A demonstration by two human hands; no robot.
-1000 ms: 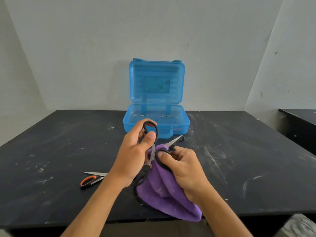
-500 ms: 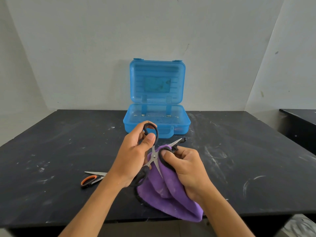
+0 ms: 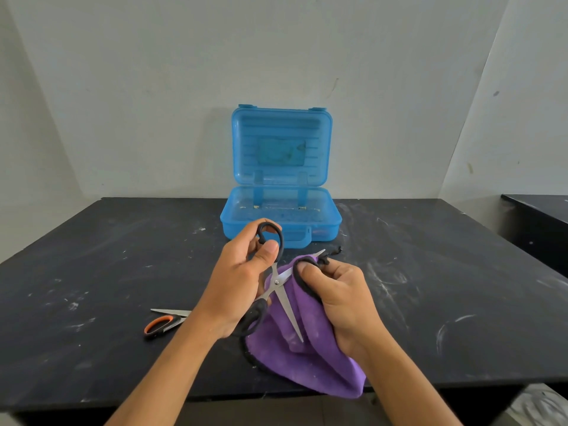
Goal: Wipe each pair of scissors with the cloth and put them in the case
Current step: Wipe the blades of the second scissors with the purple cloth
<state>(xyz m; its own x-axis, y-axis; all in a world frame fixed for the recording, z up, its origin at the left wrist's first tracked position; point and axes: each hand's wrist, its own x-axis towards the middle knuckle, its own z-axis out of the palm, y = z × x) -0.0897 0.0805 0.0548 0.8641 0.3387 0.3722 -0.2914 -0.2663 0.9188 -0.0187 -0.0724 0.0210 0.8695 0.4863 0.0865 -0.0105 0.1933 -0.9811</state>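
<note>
My left hand [image 3: 238,287] grips the black handles of a pair of scissors [image 3: 284,298], whose two steel blades are spread wide apart. One blade points down over the purple cloth [image 3: 307,358]; the other points up to the right, its tip showing past my fingers. My right hand [image 3: 341,298] holds the cloth bunched around that upper blade. The cloth hangs over the table's near edge. A second pair of scissors with orange and black handles [image 3: 166,322] lies flat on the table to the left. The blue case [image 3: 281,210] stands open behind, lid upright.
The black scuffed table [image 3: 445,287] carries white smears and specks. The case sits against a pale wall at the table's back. Another dark table edge [image 3: 541,210] shows at the far right.
The black-handled scissors have opened wider, and the lower blade now lies bare across the cloth. My right hand has shifted slightly up along the upper blade.
</note>
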